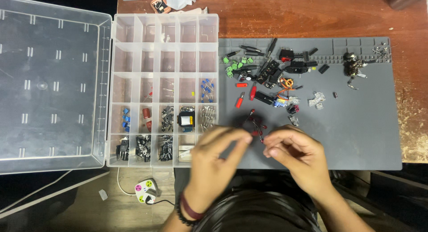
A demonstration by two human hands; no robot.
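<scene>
A cluster of small red parts [256,125] lies on the grey mat [356,138], at twelve o'clock from both hands. One red piece appears pinched at the right hand [292,149] fingertips; the left hand [214,158] fingers are narrowed alongside, equally near. The compartment box [165,89] sits at nine o'clock.

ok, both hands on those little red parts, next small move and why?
Probably carry one red part left to an open organizer compartment. Left hand and right hand pinch at the red cluster on the grey mat; similar parts already sit sorted in compartments.
</scene>
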